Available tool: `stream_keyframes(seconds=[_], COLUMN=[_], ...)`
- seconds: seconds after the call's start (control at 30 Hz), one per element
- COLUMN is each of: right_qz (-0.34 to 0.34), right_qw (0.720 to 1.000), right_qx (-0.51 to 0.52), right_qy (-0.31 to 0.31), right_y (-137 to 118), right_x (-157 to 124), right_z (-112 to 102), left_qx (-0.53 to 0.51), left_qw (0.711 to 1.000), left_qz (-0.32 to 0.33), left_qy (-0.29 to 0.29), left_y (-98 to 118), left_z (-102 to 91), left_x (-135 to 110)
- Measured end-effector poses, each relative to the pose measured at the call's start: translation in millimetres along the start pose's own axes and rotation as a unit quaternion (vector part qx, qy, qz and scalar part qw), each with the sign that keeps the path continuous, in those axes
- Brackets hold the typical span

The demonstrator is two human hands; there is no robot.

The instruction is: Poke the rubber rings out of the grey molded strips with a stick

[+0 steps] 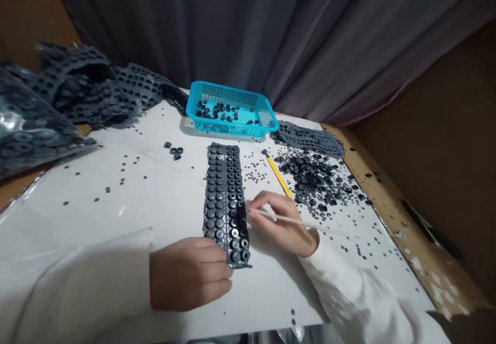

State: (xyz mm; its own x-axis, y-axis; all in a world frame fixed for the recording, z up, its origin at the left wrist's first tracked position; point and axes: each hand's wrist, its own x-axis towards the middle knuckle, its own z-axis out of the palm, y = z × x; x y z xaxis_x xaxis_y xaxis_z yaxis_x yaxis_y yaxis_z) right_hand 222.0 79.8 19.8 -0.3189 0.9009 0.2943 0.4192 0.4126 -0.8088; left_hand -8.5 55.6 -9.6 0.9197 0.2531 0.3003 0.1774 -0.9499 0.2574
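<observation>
2 hands (191,274) (284,222), 1 studded sheet (225,194) between them, 1 pale stick (298,222), 1 yellow tool (279,176) and 1 blue basket (228,128) are counted (loose black pieces (314,177) cannot be).

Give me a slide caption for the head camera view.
Left hand on a dark studded sheet, right hand holding a thin white stick, blue basket beyond.

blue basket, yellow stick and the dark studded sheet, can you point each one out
Blue basket (228,127): head view, on its front wall.
Yellow stick (279,176): head view, mid-shaft.
Dark studded sheet (225,194): head view, near the middle of its studded face.
</observation>
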Motion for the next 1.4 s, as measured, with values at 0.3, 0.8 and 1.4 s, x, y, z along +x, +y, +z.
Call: stream_keyframes(seconds=[0.3, 0.8, 1.4], right_qz=[-0.170, -0.297, -0.246], right_qw=[0.980, 0.935, 0.921], right_qx=[-0.009, -0.157, -0.301], right_qy=[-0.099, -0.114, 0.015], right_y=[14.3, 17.5, 26.0], right_x=[-24.8, -22.5, -24.1], right_z=[7.5, 4.2, 1.3], left_qx=[0.037, 0.006, -0.006], left_qw=[0.996, 0.997, 0.997], left_qz=[-0.076, -0.060, -0.053], left_qy=[-0.042, -0.056, -0.056], left_y=[-7.9, -12.2, -11.8], left_z=[-10.0, -7.6, -6.4], left_x=[5.6, 0.9, 0.9])
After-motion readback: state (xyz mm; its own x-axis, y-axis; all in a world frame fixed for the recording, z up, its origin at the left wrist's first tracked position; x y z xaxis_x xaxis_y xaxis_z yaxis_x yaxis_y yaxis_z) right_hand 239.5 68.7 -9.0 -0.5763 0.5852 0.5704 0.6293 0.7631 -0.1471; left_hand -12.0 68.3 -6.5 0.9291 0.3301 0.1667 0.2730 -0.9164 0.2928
